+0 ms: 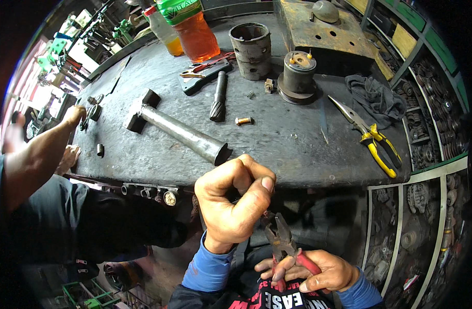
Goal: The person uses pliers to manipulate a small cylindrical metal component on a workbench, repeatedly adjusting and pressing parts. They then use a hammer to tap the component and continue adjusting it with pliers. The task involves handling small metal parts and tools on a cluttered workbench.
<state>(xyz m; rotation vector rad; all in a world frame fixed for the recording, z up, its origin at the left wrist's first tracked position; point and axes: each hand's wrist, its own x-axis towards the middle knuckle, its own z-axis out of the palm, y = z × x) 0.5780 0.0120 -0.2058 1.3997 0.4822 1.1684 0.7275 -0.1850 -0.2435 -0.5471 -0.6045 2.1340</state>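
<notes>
My left hand (231, 203) is closed in front of the bench edge, thumb pressed against the curled fingers. Whatever it grips is mostly hidden; a small dark bit shows below the fingers, by the pliers' jaws. Lower right, my right hand (323, 270) holds worn pliers (281, 239) with red handles, jaws pointing up toward my left hand. Just beyond my left fist lies the handle end of a metal hammer (182, 135). Farther back on the bench are a copper-coloured bolt (244, 121), a splined shaft (219, 98) and a small spring (251, 95).
On the dark workbench (277, 154) stand a perforated metal cylinder (250, 51), a round motor part (298, 77) and bottles (197, 38). Yellow-handled pliers (372, 141) and a grey rag (376, 98) lie right. Another person's hand (74, 115) works at left. Parts shelves (401, 232) line the right.
</notes>
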